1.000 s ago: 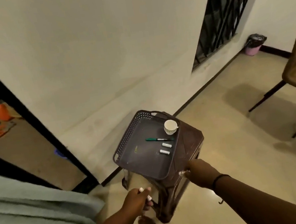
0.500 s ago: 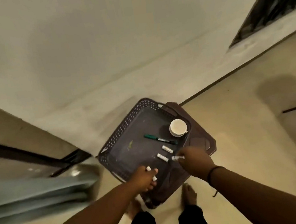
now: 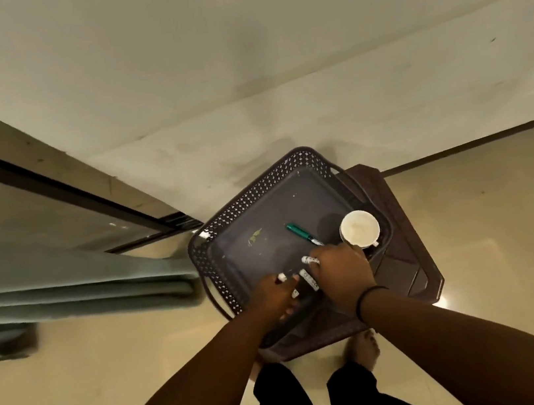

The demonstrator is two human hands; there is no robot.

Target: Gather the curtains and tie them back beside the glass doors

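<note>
1. Left hand (image 3: 277, 292): over near left part of tray (image 3: 216, 244), fingers curled round small white cylinders (image 3: 282, 277), one tip showing above the knuckles, another below
2. Right hand (image 3: 339, 269): over near right part of tray, fingers curled, pinching a white cylinder (image 3: 308, 259) at its left side; black band (image 3: 369, 294) on wrist
3. Loose white piece (image 3: 309, 279): flat on tray floor, between the two hands, just beside both
4. Pen (image 3: 303, 233): green, flat on tray floor, lying diagonally, lower end hidden behind right hand
5. Cup (image 3: 359, 229): white, upright, in far right corner of tray, just beside right hand
6. Tray: dark, perforated rim, set on dark stool (image 3: 411, 250); stool against wall (image 3: 236, 51)
7. Curtain (image 3: 74, 293): pale green, folds blurred, hanging at left edge of view, lower end just beside tray's left rim, in front of glass door (image 3: 10, 213); no tie visible on it, neither hand touching it
8. Feet (image 3: 364, 350): bare, on tiled floor (image 3: 506, 236), below stool; black trousers (image 3: 288, 403) at bottom centre
</note>
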